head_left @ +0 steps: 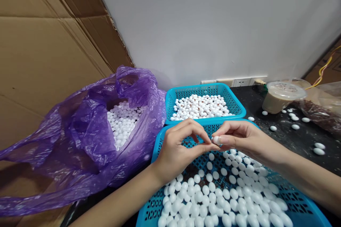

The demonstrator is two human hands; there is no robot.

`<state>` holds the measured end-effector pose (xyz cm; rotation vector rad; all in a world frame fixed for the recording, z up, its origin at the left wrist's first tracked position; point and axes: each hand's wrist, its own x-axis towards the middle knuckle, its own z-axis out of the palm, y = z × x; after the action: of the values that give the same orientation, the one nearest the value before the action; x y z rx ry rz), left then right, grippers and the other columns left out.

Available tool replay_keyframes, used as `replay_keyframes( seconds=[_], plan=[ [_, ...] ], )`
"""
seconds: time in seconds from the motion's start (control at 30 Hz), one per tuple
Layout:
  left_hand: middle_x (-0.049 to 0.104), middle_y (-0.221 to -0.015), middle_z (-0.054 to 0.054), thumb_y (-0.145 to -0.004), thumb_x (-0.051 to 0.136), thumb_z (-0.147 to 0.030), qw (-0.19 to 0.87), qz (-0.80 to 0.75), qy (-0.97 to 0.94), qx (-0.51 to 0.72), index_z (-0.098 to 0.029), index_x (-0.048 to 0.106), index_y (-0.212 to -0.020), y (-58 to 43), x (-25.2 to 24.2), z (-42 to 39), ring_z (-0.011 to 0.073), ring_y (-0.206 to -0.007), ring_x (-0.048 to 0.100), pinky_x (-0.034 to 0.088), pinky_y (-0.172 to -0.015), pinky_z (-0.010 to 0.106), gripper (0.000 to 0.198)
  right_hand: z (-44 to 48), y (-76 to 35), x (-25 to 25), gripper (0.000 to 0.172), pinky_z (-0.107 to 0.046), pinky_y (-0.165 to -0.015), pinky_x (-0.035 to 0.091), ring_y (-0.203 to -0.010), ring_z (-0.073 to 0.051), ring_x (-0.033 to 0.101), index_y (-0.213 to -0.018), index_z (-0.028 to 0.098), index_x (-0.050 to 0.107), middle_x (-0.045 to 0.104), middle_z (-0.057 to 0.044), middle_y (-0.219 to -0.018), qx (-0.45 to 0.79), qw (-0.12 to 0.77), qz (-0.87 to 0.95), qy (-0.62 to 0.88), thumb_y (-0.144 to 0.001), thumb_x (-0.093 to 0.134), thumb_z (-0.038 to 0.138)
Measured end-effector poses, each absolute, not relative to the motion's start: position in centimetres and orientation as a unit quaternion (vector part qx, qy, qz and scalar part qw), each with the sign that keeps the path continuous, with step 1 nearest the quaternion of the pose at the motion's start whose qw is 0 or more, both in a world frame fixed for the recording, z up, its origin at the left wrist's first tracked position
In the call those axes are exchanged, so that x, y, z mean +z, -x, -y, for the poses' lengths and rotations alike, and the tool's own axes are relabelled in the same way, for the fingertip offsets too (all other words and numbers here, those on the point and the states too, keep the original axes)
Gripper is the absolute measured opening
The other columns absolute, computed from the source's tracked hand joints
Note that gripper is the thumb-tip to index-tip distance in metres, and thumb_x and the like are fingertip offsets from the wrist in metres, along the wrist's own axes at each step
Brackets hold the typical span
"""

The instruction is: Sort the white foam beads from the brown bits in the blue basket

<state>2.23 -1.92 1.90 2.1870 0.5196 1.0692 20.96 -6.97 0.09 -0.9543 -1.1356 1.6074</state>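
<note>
Purple plastic bag (pixel 66 138), mouth open, filled with white foam balls (pixel 122 124). Left hand (pixel 179 152) is curled, thumb and forefinger nearly closed, pinching a white oval foam bead (pixel 216 140). Right hand (pixel 239 138) grips the same bead from the other side at the fingertips. Bead sits between both hands, above the near blue plastic basket (pixel 306 205), which is heaped with oval beads. Just behind, a far blue basket (pixel 202 90) holds round beads. Farther right, black counter (pixel 306 159) carries scattered beads and a lidded plastic cup (pixel 282 95) of milky drink.
</note>
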Motion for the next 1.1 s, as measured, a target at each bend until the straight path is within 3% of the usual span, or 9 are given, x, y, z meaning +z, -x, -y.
replay_keyframes(
  seconds=[0.33,0.57,0.9,1.0,1.1],
  plan=[
    [0.060,-0.069,-0.001,-0.069,0.073,-0.019,0.279,-0.209,-0.839,0.418,-0.018,0.060,-0.069,-2.3,1.9,2.0,0.0101,-0.064,0.055,0.045,-0.058,0.022,0.013,7.1,-20.8,0.0,0.011,-0.029,-0.073,0.052,-0.075,-0.013,0.064,-0.076,0.020,0.067,0.071,-0.003,-0.081,0.639,0.465,0.467,0.397,-0.072,0.072,0.029],
    [0.060,-0.069,-0.002,-0.071,0.070,-0.014,0.261,-0.201,-0.844,0.424,-0.017,0.058,-0.070,-2.1,1.7,1.7,0.0095,-0.064,0.053,0.044,-0.059,0.023,0.013,7.2,-20.7,0.3,0.011,-0.030,-0.076,0.051,-0.079,-0.015,0.064,-0.079,0.021,0.069,0.070,-0.002,-0.084,0.611,0.489,0.469,0.410,-0.071,0.072,0.029],
    [0.058,-0.067,-0.003,-0.071,0.072,-0.023,0.266,-0.233,-0.844,0.404,-0.017,0.056,-0.067,-2.2,1.7,1.7,0.0090,-0.062,0.053,0.042,-0.063,0.025,0.017,6.6,-21.1,0.2,0.017,-0.026,-0.071,0.048,-0.074,-0.012,0.059,-0.087,0.021,0.065,0.064,-0.001,-0.084,0.577,0.499,0.462,0.452,-0.073,0.070,0.030],
    [0.057,-0.067,-0.003,-0.072,0.071,-0.022,0.270,-0.239,-0.843,0.398,-0.017,0.056,-0.068,-2.2,1.6,1.6,0.0085,-0.062,0.052,0.041,-0.063,0.024,0.017,6.4,-21.2,-0.3,0.016,-0.026,-0.068,0.048,-0.071,-0.012,0.058,-0.085,0.020,0.063,0.061,-0.001,-0.078,0.600,0.448,0.481,0.457,-0.074,0.068,0.030],
    [0.056,-0.065,-0.003,-0.072,0.070,-0.021,0.276,-0.259,-0.836,0.397,-0.017,0.056,-0.067,-2.2,1.5,1.5,0.0081,-0.062,0.051,0.041,-0.059,0.022,0.016,6.7,-21.1,-0.8,0.013,-0.023,-0.060,0.046,-0.066,-0.011,0.056,-0.084,0.019,0.063,0.062,0.000,-0.078,0.603,0.334,0.581,0.433,-0.076,0.066,0.028]
  ],
)
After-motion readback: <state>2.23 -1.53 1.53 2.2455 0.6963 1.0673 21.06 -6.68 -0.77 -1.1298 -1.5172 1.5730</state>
